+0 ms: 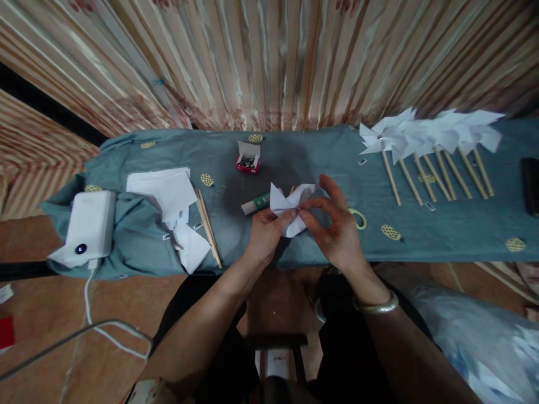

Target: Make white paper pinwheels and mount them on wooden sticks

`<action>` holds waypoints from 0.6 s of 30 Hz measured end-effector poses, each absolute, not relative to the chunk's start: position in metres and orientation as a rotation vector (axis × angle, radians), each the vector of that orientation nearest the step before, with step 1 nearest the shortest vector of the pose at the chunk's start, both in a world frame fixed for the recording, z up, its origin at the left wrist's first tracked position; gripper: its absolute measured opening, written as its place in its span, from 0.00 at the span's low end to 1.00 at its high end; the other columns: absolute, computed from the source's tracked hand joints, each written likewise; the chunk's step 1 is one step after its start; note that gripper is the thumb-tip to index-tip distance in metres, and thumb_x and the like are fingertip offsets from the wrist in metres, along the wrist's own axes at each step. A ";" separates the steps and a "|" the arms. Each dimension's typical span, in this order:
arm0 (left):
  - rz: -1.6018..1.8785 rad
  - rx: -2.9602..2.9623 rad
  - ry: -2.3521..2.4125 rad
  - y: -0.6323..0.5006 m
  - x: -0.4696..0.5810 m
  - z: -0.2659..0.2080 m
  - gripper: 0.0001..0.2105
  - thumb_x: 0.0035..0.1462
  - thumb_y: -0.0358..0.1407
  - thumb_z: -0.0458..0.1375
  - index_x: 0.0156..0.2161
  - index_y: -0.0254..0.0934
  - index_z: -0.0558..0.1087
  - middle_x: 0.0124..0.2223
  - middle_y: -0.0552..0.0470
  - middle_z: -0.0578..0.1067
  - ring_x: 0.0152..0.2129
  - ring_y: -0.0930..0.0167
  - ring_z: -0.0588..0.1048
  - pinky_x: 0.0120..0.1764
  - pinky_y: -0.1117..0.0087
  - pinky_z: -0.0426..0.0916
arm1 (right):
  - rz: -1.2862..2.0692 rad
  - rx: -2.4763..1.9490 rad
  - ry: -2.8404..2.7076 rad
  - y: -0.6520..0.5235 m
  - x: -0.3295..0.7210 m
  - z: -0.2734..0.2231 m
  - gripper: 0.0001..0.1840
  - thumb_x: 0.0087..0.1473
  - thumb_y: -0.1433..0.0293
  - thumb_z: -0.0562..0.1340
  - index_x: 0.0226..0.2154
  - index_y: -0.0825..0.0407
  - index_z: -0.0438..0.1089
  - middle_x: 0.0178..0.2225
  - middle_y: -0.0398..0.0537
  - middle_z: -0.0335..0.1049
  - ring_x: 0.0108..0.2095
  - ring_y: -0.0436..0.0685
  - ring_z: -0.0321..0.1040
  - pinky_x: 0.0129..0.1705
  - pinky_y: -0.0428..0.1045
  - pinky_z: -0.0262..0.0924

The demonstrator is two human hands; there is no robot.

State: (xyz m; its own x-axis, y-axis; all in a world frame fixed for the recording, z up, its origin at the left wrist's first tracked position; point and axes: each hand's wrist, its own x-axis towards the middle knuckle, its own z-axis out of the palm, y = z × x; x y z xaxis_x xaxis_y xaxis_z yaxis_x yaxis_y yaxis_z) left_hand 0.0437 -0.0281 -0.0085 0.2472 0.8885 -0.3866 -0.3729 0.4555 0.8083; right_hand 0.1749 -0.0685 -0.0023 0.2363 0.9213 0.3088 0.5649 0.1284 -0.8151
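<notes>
Four o'clock from the box [248,163], left hand [265,231] and right hand [337,229] pinch the pinwheel [278,200]: likely light, crease-prone; hold centrally.

We count one left hand [264,231], one right hand [340,231], one folded paper piece [301,194], one glue stick [255,205], one red box [248,161], one tape ring [362,216], one white device [93,219], one bangle [382,306], eight pinwheel sticks [391,178] and at least two loose sticks [208,226]; the overlapping sheets [170,192] we cannot number.
</notes>
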 end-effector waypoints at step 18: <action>0.996 0.835 1.018 -0.035 0.038 -0.009 0.13 0.35 0.39 0.73 0.28 0.35 0.80 0.26 0.53 0.79 0.23 0.73 0.73 0.31 0.72 0.67 | 0.716 -1.394 -1.206 -0.073 0.174 -0.012 0.08 0.50 0.60 0.68 0.28 0.47 0.74 0.60 0.49 0.64 0.62 0.62 0.59 0.65 0.63 0.50</action>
